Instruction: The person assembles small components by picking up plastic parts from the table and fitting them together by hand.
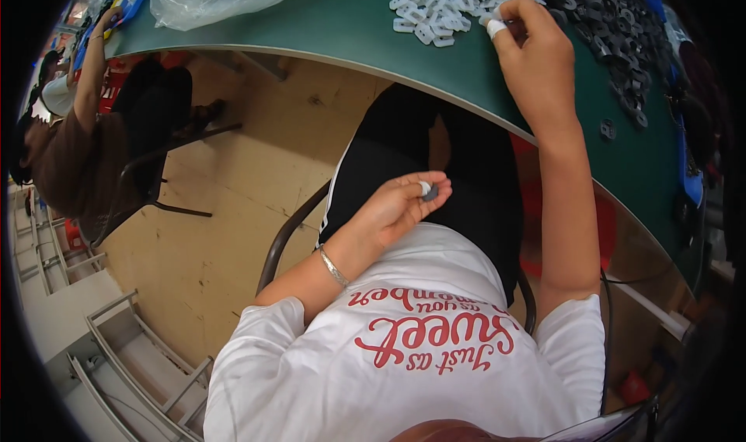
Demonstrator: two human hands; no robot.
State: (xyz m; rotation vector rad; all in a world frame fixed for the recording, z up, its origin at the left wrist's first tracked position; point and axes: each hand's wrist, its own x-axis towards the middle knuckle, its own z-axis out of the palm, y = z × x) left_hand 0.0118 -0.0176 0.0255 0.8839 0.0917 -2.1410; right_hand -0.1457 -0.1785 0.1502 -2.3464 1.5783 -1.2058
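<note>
My left hand [396,209] is held over my lap, its thumb and fingers closed on a small dark grey plastic part [430,194]. Something white, like a wrap, covers the tip of its thumb. Farther forward, over the green table [350,34], my right hand [538,61] pinches at the right edge of a pile of small white plastic pieces [431,6]. A white piece [488,17] shows at its fingertips, partly hidden by them. White tape is wound round a digit of this hand. Just right of it lies a heap of dark grey ring-like parts [610,22].
A clear plastic bag [210,3] lies on the table's far left. One loose grey part [608,129] sits near the right side, close to a blue tray edge [690,170]. Another person [78,146] sits at the left. Metal frames [132,356] stand at lower left.
</note>
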